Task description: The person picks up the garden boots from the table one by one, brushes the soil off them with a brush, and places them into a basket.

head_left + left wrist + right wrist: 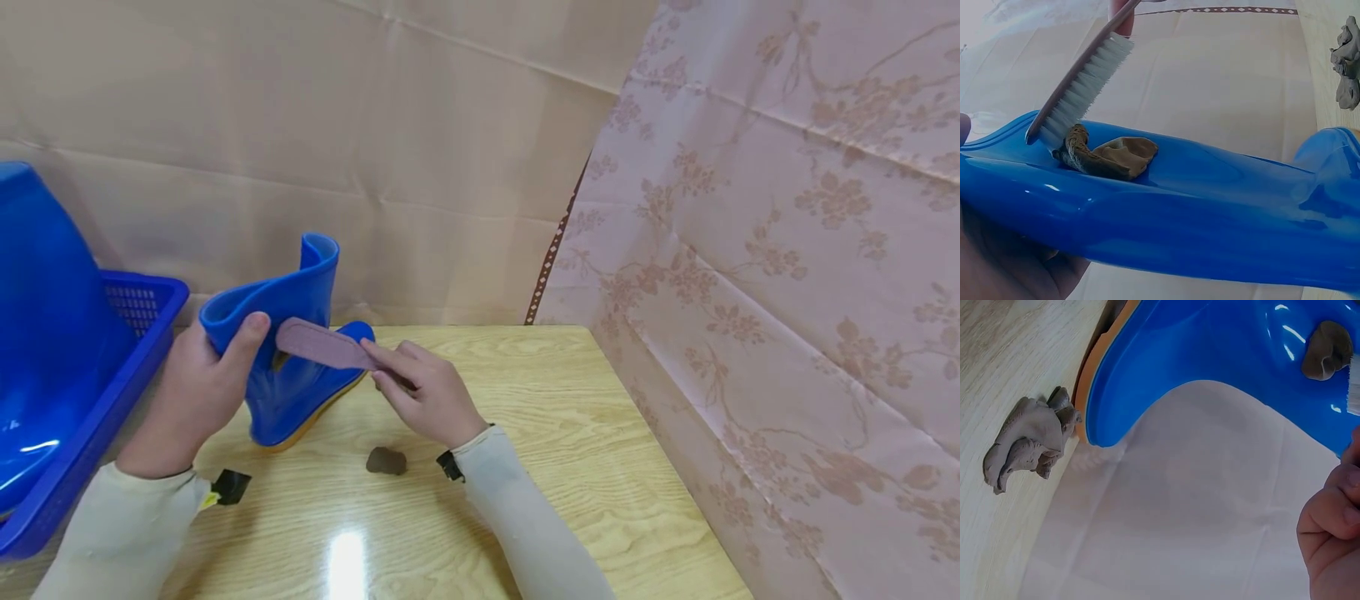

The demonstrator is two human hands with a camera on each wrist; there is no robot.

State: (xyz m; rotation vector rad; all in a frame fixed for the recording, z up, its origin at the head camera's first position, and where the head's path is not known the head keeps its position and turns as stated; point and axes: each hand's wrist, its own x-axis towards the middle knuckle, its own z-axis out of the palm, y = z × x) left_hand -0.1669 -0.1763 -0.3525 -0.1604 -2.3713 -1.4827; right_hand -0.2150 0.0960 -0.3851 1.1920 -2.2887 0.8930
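My left hand [198, 387] grips a blue rubber boot [296, 404] by the top of its shaft, thumb on the near side. The boot is tilted, with its orange sole low over the table. In my right hand [435, 396] is a scrubbing brush [318, 344] with a mauve back, pinched by its handle end. Its white bristles [1085, 87] touch a brown lump of mud or clay [1125, 156] stuck to the boot's shaft. In the right wrist view my curled fingers [1335, 515] appear at the right edge.
A grey-brown clump of mud or clay [386, 461] lies on the wooden table [540, 467]. At the left stands a blue plastic basket [142, 358] with a large shiny blue thing [45, 317] in it. Cloth hangings [420, 167] line the back and right side.
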